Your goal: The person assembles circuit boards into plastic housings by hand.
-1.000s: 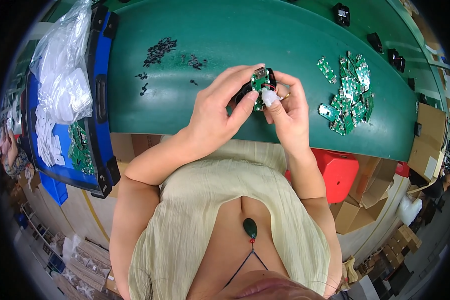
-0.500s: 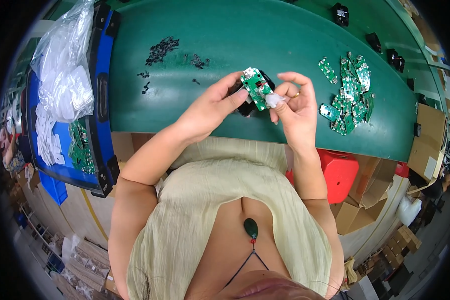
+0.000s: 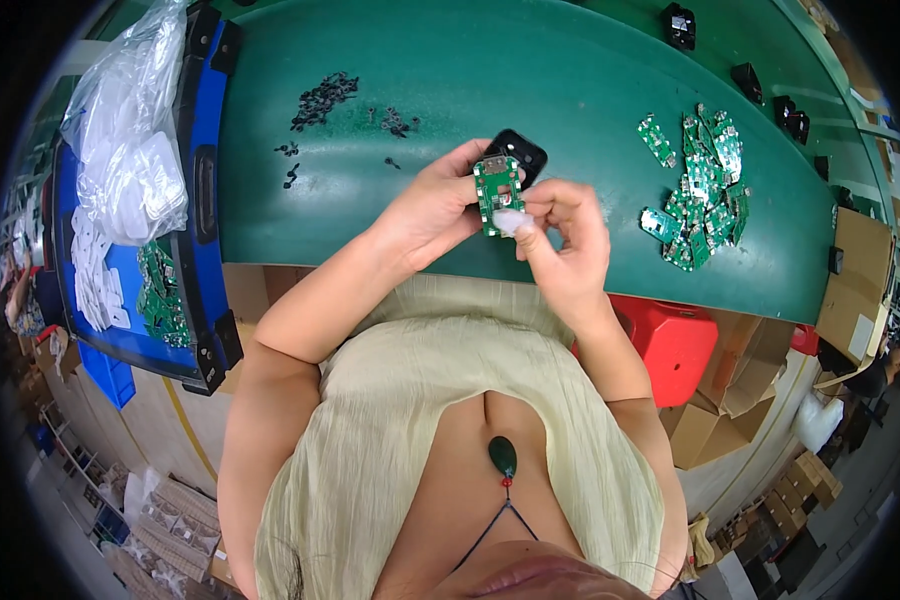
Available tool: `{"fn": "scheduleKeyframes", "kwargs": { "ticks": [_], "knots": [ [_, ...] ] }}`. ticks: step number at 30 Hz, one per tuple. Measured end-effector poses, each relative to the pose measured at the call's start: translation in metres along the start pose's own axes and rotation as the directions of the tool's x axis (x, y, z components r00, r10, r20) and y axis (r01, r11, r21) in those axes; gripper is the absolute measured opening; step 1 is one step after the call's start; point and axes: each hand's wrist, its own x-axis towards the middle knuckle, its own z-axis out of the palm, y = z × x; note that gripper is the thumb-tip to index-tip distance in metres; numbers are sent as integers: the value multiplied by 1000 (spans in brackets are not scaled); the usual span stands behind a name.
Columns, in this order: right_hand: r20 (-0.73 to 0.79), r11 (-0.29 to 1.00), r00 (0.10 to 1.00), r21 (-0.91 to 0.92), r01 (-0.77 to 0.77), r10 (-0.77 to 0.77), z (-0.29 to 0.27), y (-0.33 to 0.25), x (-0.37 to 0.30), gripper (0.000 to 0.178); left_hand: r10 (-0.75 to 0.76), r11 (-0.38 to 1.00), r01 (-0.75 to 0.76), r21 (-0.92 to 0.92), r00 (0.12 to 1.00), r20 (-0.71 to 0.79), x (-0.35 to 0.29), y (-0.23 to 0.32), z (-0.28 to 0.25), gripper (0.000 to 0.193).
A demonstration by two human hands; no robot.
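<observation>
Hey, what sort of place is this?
It looks like an electronics assembly workshop, though I can't be certain. The left hand holds a green circuit board, a pile of similar boards lies on the green worktable, and small black parts are heaped there too.

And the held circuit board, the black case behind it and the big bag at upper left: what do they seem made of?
Circuit board: probably rigid laminate, green-coated, flat, with metal-looking parts.
Black case: likely hard plastic, semi-gloss; its rounded edges look moulded.
Big bag: apparently thin plastic film, glossy and see-through, with wrinkles.
</observation>
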Motion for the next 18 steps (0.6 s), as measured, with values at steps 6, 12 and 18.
{"fn": "scheduleKeyframes", "kwargs": {
  "ticks": [6,12,18],
  "knots": [
    [181,596,849,-640,486,-497,-8,-11,16,31,87,981,-78,176,995,-42,-11,7,12,36],
    [322,669,820,-473,573,-473,-17,-13,21,30,52,960,-31,277,996,-70,-19,6,11,35],
    [225,574,782,-569,590,-581,-16,-11,27,25,128,972,-131,192,991,31,-23,3,16,34]
  ]
}}
